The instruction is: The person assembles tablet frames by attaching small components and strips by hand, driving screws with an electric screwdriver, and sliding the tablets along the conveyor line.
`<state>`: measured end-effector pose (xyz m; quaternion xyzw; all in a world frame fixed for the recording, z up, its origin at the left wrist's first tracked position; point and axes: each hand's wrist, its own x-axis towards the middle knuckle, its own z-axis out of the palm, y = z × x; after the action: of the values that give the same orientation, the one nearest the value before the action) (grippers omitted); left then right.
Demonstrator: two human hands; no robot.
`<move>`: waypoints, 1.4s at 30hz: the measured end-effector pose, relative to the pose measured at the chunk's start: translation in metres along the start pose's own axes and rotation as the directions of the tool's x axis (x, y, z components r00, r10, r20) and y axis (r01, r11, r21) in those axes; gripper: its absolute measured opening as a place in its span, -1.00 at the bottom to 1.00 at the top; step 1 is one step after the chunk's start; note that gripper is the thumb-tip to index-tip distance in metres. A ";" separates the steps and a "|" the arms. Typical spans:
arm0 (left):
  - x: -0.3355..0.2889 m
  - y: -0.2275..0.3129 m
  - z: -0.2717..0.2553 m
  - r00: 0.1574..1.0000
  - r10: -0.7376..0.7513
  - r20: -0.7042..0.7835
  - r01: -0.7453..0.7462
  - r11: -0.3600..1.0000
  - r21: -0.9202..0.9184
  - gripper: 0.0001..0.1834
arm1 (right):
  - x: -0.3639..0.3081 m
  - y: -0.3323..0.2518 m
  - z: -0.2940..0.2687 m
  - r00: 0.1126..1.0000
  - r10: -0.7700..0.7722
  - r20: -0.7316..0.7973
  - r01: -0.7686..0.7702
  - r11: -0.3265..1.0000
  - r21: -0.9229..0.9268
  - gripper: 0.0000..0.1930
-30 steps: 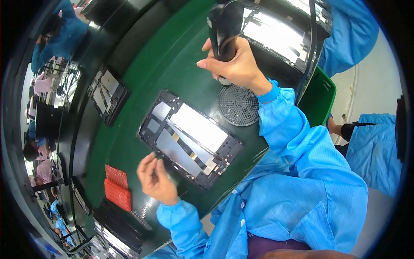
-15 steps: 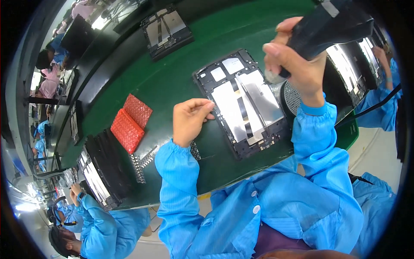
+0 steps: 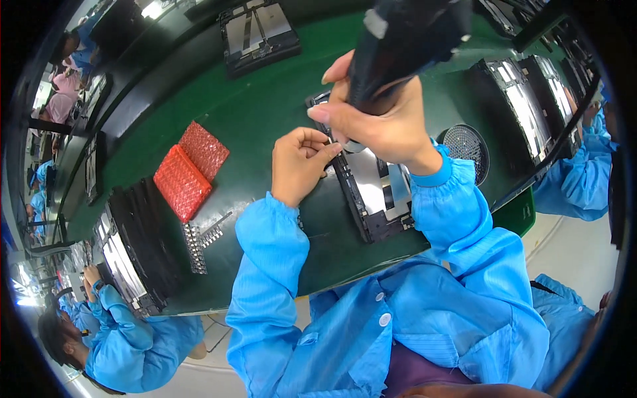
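Observation:
My right hand point(image 3: 388, 126) grips a bulky black electric screwdriver point(image 3: 411, 40), its pale nose pointing down at the left edge of an opened tablet point(image 3: 361, 182). Silver plates, a ribbon cable and a black frame make up the tablet's bare inside. Its upper and right parts are hidden behind the hand and sleeve. Beside that same left edge, my left hand point(image 3: 302, 162) is closed in a pinch, fingertips close to the screwdriver's nose. Whatever the pinch holds is too small or hidden to make out.
Right of the tablet sits a round black dish point(image 3: 464, 149) with a gridded face. Stacked tablet bodies stand right point(image 3: 517, 106) and left point(image 3: 129, 255); another pile point(image 3: 259, 36) lies at the back. Red bubble-wrap pouches point(image 3: 182, 182) and strips of small metal parts point(image 3: 196, 249) lie left. Co-workers sit either side.
My right hand has brought the screwdriver left and down over the tablet's left edge, uncovering the round dish. My left hand stays pinched there, shifted slightly. The whole view has turned a little.

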<state>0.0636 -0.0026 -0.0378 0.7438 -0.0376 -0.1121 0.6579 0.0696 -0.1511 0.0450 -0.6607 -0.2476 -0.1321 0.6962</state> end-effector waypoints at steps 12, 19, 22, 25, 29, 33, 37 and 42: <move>0.015 0.011 -0.012 0.959 -0.253 0.131 0.255 0.967 -0.003 -0.86 | 0.003 0.020 0.014 0.995 0.097 0.011 -0.097 0.990 0.099 -0.66; 0.015 0.011 -0.012 0.962 -0.242 0.130 0.245 0.970 -0.007 -0.86 | 0.003 0.022 0.013 0.995 0.101 0.010 -0.102 0.994 0.047 -0.66; 0.014 0.013 -0.011 0.959 -0.253 0.128 0.257 0.966 -0.016 -0.86 | 0.003 0.023 0.012 0.994 0.106 -0.005 -0.106 0.994 0.025 -0.67; 0.014 0.012 -0.011 0.958 -0.258 0.122 0.260 0.966 0.002 -0.86 | 0.003 0.023 0.012 0.994 0.110 0.003 -0.110 0.994 0.022 -0.67; 0.014 0.011 -0.012 0.958 -0.263 0.118 0.266 0.964 -0.015 -0.86 | 0.003 0.023 0.012 0.996 0.091 -0.003 -0.091 0.996 0.009 -0.69; 0.013 0.014 -0.014 0.957 -0.268 0.114 0.272 0.962 -0.023 -0.87 | 0.003 0.021 0.014 0.979 0.201 -0.034 -0.199 0.978 0.065 -0.73; 0.013 0.019 -0.012 0.966 -0.232 0.111 0.233 0.972 0.004 -0.86 | -0.001 0.018 0.021 0.979 0.202 -0.028 -0.195 0.967 0.162 -0.73; 0.015 0.021 -0.003 0.995 -0.042 0.089 0.028 0.989 0.146 -0.84 | -0.019 0.047 0.020 0.981 0.031 -0.191 -0.065 0.982 -0.177 -0.65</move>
<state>0.0803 -0.0059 -0.0185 0.7841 -0.0629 -0.1549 0.5977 0.0744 -0.1300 -0.0051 -0.7122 -0.1519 -0.1989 0.6558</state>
